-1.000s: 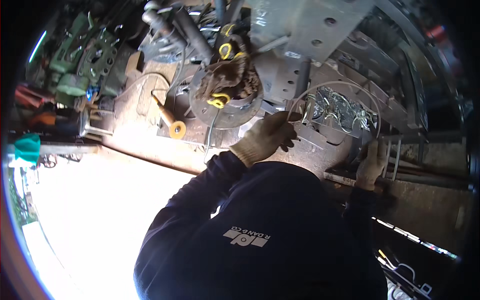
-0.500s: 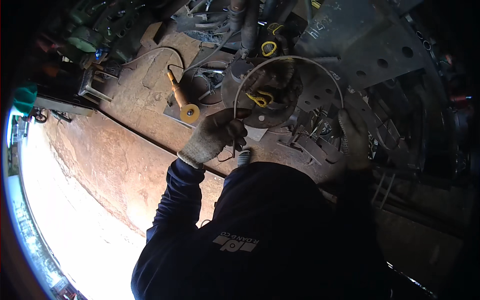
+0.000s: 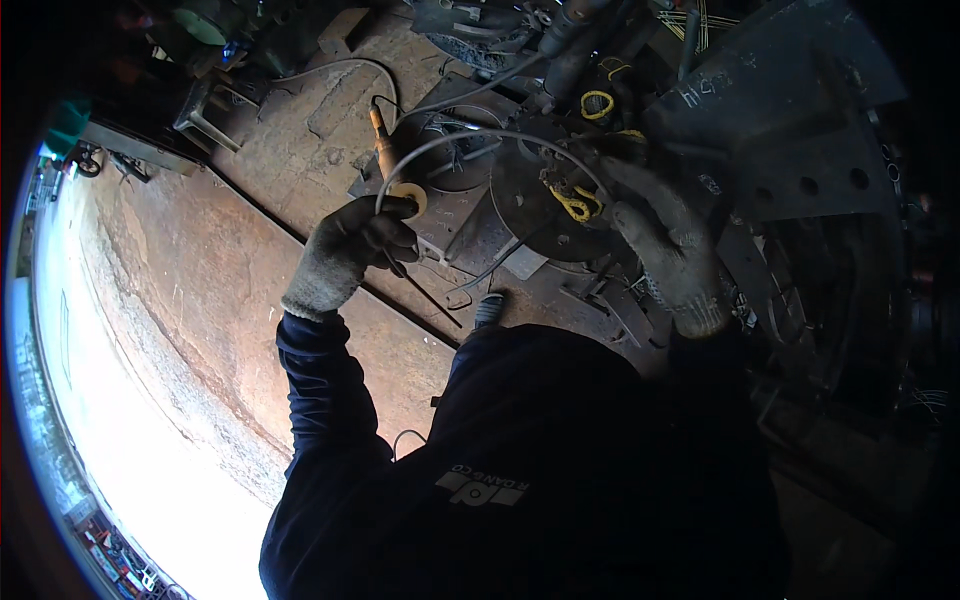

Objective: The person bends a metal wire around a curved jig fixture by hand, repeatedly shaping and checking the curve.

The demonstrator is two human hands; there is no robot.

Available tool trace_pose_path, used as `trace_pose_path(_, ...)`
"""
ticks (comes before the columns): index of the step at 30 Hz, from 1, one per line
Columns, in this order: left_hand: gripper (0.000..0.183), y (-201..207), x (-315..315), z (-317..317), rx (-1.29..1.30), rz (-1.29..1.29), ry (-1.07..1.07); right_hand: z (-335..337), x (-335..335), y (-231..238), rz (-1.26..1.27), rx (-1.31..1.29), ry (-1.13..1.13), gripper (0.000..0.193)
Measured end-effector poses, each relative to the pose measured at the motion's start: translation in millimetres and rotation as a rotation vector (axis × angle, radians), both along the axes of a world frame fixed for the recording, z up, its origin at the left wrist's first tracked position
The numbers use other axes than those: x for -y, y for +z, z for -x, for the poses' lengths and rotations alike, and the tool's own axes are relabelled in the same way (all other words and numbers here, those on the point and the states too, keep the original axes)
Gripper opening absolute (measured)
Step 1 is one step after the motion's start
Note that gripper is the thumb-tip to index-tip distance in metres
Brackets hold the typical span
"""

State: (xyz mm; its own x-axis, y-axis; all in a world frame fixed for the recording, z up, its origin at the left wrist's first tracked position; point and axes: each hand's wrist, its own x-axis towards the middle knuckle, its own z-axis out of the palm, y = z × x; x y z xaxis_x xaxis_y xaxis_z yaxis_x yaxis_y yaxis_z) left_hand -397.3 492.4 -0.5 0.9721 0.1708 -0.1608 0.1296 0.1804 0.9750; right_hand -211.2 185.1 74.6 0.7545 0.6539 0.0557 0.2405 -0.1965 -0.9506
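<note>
My left hand (image 3: 345,248), in a grey-and-dark work glove, is closed around a thin grey curved rod or cable (image 3: 500,133); I cannot tell which. Its arc rises from my left fist, bends over a round dark metal plate (image 3: 515,205) and comes down by my right hand (image 3: 675,245). That gloved hand has its thumb and fingers spread, with the arc's far side running between them. A dark straight length (image 3: 430,302) sticks out below my left fist. On the round plate lies a yellow looped piece (image 3: 575,203). Behind my left fingers is a grinder (image 3: 383,145) with a pale disc.
Dark steel plates with holes (image 3: 790,150) fill the far right. Scrap metal pieces (image 3: 610,295) lie below the round plate. A metal stand (image 3: 205,120) is at the far left, and a long dark floor edge (image 3: 260,215) runs diagonally past my left arm. My shoe (image 3: 488,310) shows below.
My left hand has moved left with the curved piece, whose arc now sits further left. My right hand has opened, its fingers reaching up and left. The whole view has shifted somewhat.
</note>
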Motion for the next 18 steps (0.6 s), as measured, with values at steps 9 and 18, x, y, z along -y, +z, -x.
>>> trace_pose_path(9,0.036,-25,-81,40,-0.194,-0.350,0.547,-7,53,-31,0.005,-0.050,-0.109,0.036)
trace_pose_path(18,0.028,-145,-91,-106,-0.272,-1.107,0.027,25,103,-54,0.315,-0.161,-0.381,0.029)
